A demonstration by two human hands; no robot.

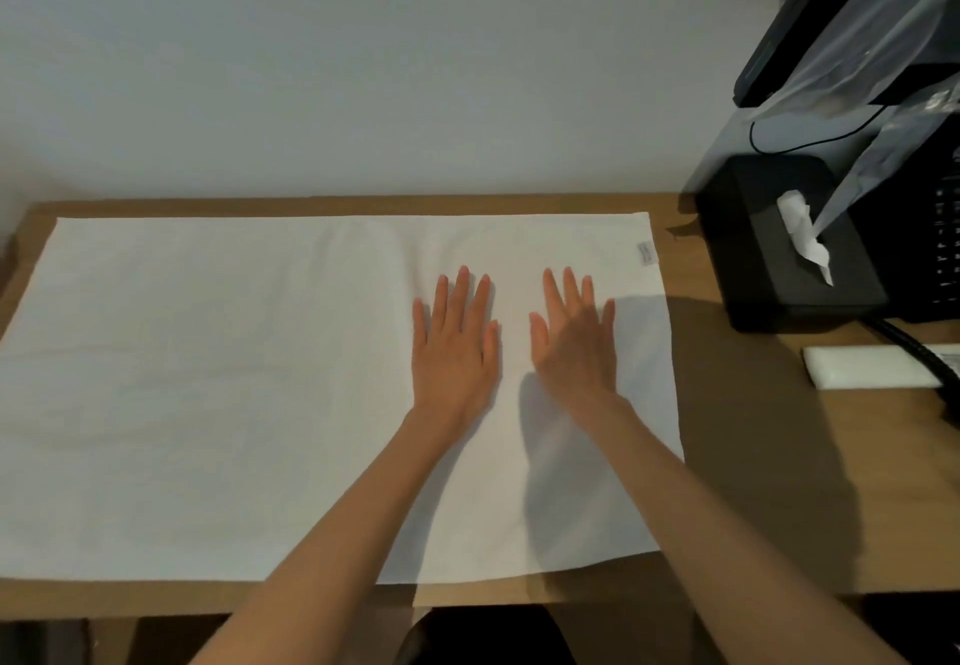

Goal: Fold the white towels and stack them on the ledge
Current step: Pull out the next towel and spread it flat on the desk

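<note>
A large white towel (208,378) lies spread flat across most of the wooden table (753,482). A small label sits at its far right corner. My left hand (457,347) rests flat on the towel right of its middle, fingers straight and pointing away. Beside it, a little to the right, my right hand (576,342) also lies flat on the towel with straight fingers. Neither hand holds anything.
A black tissue box (779,259) with a tissue sticking out stands at the table's far right. Behind it are black devices and cables (935,228). A white rectangular object (872,365) lies right of the towel. A pale wall runs along the table's far edge.
</note>
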